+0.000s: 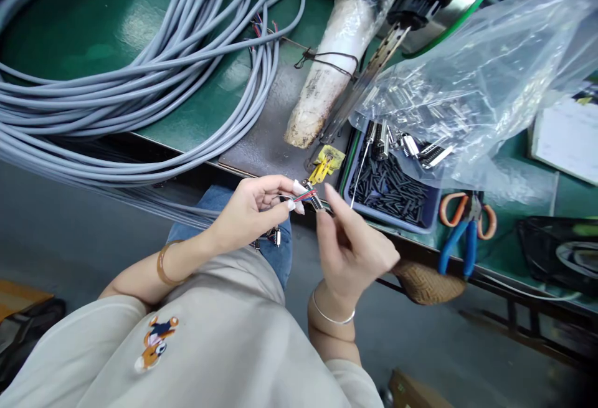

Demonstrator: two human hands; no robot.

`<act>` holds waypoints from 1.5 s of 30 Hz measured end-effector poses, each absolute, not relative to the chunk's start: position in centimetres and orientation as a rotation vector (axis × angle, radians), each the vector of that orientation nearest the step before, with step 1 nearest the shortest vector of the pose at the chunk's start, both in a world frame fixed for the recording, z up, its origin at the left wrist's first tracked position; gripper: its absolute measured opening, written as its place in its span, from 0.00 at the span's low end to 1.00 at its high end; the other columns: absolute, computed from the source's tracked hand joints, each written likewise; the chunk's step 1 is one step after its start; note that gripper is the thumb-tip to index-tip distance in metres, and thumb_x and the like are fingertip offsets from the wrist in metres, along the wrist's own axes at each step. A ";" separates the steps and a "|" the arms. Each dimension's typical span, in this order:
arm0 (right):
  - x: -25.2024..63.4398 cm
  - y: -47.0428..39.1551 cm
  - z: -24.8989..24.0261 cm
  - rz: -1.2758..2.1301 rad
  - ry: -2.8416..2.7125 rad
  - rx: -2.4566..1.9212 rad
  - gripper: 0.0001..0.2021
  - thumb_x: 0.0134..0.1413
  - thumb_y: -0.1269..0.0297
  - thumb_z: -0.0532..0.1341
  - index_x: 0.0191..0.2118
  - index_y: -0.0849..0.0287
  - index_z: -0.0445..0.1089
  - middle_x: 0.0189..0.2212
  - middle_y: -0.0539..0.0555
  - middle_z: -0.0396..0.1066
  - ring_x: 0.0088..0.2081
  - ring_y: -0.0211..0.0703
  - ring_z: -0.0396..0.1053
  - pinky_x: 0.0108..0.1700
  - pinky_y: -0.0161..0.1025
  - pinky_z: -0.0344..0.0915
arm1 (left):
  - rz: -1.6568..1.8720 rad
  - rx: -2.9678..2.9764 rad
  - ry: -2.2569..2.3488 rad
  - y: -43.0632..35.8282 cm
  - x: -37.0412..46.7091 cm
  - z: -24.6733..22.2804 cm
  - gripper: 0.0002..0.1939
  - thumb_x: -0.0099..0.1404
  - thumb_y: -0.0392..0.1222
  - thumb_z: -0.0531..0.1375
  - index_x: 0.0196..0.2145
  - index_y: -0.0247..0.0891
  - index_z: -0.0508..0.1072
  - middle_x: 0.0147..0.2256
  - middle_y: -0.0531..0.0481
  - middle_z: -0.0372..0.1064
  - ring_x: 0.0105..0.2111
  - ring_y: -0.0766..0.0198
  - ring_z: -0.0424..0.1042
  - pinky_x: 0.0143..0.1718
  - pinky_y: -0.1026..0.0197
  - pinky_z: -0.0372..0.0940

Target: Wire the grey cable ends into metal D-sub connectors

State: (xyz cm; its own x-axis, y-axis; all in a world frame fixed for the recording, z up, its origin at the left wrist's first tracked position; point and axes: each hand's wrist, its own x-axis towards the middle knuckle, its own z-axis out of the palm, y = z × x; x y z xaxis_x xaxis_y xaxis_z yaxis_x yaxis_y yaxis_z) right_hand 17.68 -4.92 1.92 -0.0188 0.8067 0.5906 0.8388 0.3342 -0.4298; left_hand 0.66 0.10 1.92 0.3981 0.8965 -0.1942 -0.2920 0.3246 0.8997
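Observation:
My left hand, with white covers on some fingertips, is closed around the end of a grey cable. Thin coloured wires, red and green among them, stick out of its pinch. They meet a small metal-and-black multi-pin connector in front of the fingertips. On the connector's other side is my right hand, its thumb and index finger closed at the connector's edge. Exactly where they touch it is hard to see. More small connectors hang over my lap, below my left hand.
Grey cables lie coiled on the green table. A blue tray holds black sleeves and connectors. A clear bag of connectors overhangs it. Nearby are pliers, a yellow piece and a white wrapped cylinder.

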 end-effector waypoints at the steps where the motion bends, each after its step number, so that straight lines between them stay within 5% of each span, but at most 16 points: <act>1: 17.6 -4.7 1.9 -0.052 -1.871 -1.446 0.18 0.63 0.68 0.66 0.57 0.52 0.75 0.21 0.43 0.69 0.20 0.29 0.58 0.27 0.31 0.60 | 0.902 0.913 0.807 0.1 0.7 1.8 0.13 0.54 0.29 0.62 0.39 0.32 0.77 0.30 0.51 0.78 0.21 0.76 0.65 0.20 0.73 0.58; 12: 17.9 -4.0 1.5 -0.286 -2.037 -1.351 0.16 0.63 0.71 0.65 0.56 0.57 0.75 0.20 0.44 0.67 0.21 0.33 0.55 0.28 0.36 0.55 | 1.013 0.943 0.822 0.0 1.1 0.9 0.11 0.54 0.29 0.64 0.37 0.34 0.77 0.29 0.53 0.75 0.29 0.71 0.73 0.33 0.70 0.68; 20: 17.3 -3.8 2.1 0.154 -2.104 -1.177 0.15 0.64 0.72 0.63 0.54 0.57 0.76 0.23 0.45 0.72 0.21 0.31 0.60 0.28 0.33 0.58 | 1.030 0.962 0.841 -0.1 1.4 0.4 0.10 0.53 0.32 0.67 0.35 0.34 0.76 0.31 0.51 0.77 0.31 0.69 0.75 0.36 0.69 0.70; 28: 17.6 -4.1 2.1 0.046 -1.540 -1.196 0.13 0.68 0.59 0.58 0.48 0.52 0.80 0.18 0.45 0.64 0.15 0.32 0.58 0.18 0.35 0.54 | 1.073 0.825 0.786 0.1 1.0 0.5 0.06 0.53 0.37 0.70 0.27 0.33 0.78 0.23 0.52 0.73 0.21 0.72 0.66 0.24 0.68 0.61; 32: 18.5 -3.6 1.1 -0.050 -1.419 -1.267 0.12 0.67 0.64 0.58 0.45 0.50 0.80 0.20 0.46 0.70 0.16 0.33 0.63 0.18 0.34 0.55 | 1.051 0.743 0.637 0.3 0.5 -0.5 0.04 0.52 0.37 0.65 0.25 0.34 0.80 0.19 0.51 0.71 0.16 0.73 0.59 0.18 0.67 0.49; 35: 19.4 -3.3 0.5 -0.152 -1.533 -1.351 0.12 0.67 0.66 0.58 0.49 0.50 0.78 0.22 0.46 0.74 0.18 0.34 0.69 0.21 0.33 0.61 | 1.055 0.659 0.560 0.5 0.5 -0.9 0.04 0.46 0.35 0.62 0.21 0.35 0.79 0.17 0.50 0.70 0.16 0.71 0.60 0.17 0.66 0.48; 39: 19.5 -4.1 0.9 -0.332 -1.663 -1.205 0.11 0.68 0.62 0.59 0.48 0.53 0.79 0.16 0.45 0.65 0.16 0.34 0.62 0.20 0.36 0.58 | 1.043 0.595 0.502 0.7 0.4 -1.0 0.05 0.43 0.35 0.61 0.18 0.36 0.78 0.16 0.50 0.68 0.16 0.69 0.62 0.16 0.66 0.47; 45: 17.9 -5.6 2.2 -0.091 -1.753 -1.031 0.13 0.69 0.64 0.58 0.52 0.56 0.77 0.18 0.45 0.62 0.18 0.34 0.59 0.22 0.37 0.58 | 1.028 0.611 0.477 0.8 0.1 -1.3 0.04 0.44 0.35 0.62 0.19 0.37 0.79 0.15 0.50 0.67 0.16 0.69 0.62 0.18 0.65 0.48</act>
